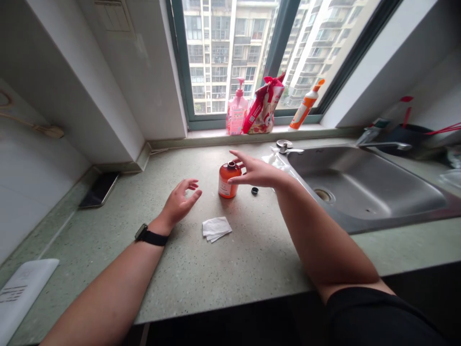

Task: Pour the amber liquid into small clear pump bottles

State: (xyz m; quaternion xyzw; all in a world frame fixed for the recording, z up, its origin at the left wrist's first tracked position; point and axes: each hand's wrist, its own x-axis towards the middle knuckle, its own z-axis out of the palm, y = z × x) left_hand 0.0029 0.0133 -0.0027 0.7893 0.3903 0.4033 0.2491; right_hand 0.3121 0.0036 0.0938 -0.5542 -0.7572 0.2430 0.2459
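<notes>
An orange-red bottle (225, 185) with a pale label and an uncapped dark neck stands upright on the speckled green counter. Fingers apart, my right hand (257, 172) is at the bottle's right side, its thumb in front of the label; whether it touches the bottle I cannot tell. My left hand (180, 201) hovers over the counter left of the bottle, fingers loosely curled and apart, holding nothing. A small black cap (254, 191) lies right of the bottle. Nearer to me is a folded white tissue (216, 228).
At right is a steel sink (360, 182) with a faucet (385, 145). A pink pump bottle (236, 113), a red bag (264, 108) and an orange-white bottle (306, 106) line the windowsill. A dark phone (100, 190) lies by the left wall.
</notes>
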